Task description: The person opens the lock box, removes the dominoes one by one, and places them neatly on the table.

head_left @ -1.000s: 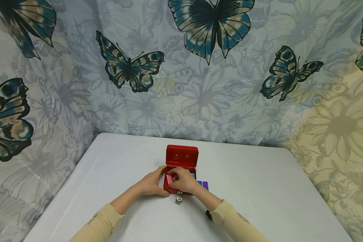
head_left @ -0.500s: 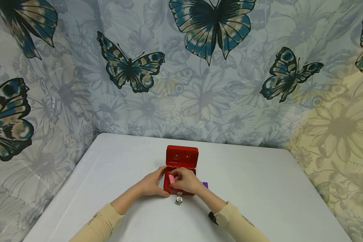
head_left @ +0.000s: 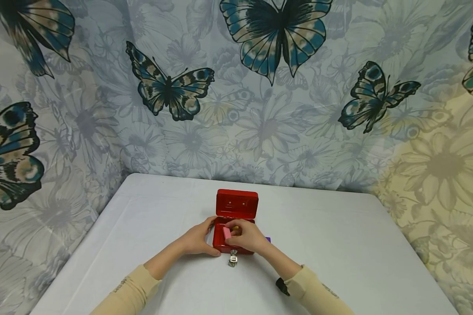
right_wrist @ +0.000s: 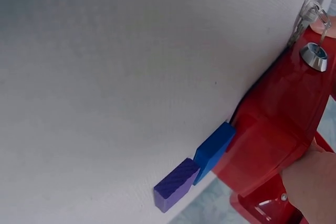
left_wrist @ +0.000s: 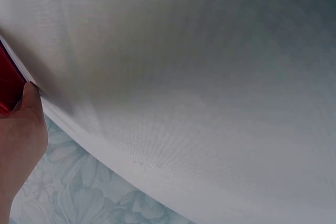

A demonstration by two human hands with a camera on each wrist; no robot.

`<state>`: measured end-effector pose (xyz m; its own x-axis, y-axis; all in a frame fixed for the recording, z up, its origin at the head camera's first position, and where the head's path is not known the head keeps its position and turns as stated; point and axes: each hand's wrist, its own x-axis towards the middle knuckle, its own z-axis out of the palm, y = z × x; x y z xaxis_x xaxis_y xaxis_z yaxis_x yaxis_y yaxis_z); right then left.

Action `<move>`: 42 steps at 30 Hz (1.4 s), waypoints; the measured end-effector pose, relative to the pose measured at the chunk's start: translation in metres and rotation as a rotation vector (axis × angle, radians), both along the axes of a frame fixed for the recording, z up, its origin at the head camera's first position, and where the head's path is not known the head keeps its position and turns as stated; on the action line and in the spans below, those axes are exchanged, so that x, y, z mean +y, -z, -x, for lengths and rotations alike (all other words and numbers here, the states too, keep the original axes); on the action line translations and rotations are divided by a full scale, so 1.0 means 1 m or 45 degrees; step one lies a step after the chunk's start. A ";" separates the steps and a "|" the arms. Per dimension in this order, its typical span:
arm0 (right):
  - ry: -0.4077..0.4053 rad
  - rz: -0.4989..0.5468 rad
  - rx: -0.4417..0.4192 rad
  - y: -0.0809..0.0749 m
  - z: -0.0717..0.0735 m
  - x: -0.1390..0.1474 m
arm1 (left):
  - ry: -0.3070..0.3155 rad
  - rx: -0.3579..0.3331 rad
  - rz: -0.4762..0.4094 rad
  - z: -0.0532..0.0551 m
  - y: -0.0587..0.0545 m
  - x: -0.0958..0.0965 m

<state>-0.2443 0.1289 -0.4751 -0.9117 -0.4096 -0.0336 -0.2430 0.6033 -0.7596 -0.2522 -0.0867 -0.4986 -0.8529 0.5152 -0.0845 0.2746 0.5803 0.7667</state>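
Observation:
A red metal cash box (head_left: 219,247) stands with its lid (head_left: 236,204) raised. My left hand (head_left: 198,238) holds its left side, thumb by the front corner and fingers toward the back. Inside the box, my right hand (head_left: 247,236) pinches a small pink block (head_left: 227,233) between thumb and fingers. A bit of something yellow (head_left: 235,228) shows behind those fingers. The right hand covers much of the box's right half. In the left wrist view, the thumb (left_wrist: 31,98) lies at the red wall.
Keys on a ring (right_wrist: 317,11) hang from the lock (right_wrist: 314,57) on the box's front. Right of the box, a blue block (right_wrist: 214,148) and a purple block (right_wrist: 176,183) lie on the white-covered table (head_left: 339,245). Butterfly-print cloth (head_left: 268,127) hangs behind the table.
The right hand has shifted slightly rightward inside the box with the pink block. It now covers the blue block in the head view. The left hand has stayed in place.

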 end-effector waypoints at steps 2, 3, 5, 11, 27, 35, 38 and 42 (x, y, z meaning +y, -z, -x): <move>0.001 0.019 -0.013 -0.001 -0.001 0.001 | -0.003 0.002 0.007 0.000 0.000 0.000; 0.005 0.028 -0.023 -0.002 -0.001 0.002 | -0.003 0.004 0.010 0.001 0.000 0.000; 0.012 0.048 -0.041 -0.004 -0.002 0.003 | -0.003 0.006 0.014 0.001 0.001 0.000; 0.056 0.087 -0.080 -0.006 -0.005 0.007 | 0.001 0.008 -0.006 0.002 0.000 0.000; 0.136 0.197 -0.147 -0.008 -0.015 0.023 | -0.017 -0.010 0.022 -0.001 -0.002 0.002; 0.169 0.220 -0.200 -0.011 -0.018 0.030 | -0.037 -0.020 0.023 -0.001 -0.001 0.002; 0.187 0.245 -0.227 -0.011 -0.018 0.033 | -0.041 -0.018 0.023 -0.001 0.000 0.002; 0.213 0.286 -0.252 -0.012 -0.018 0.038 | -0.045 -0.013 0.023 0.000 0.001 0.002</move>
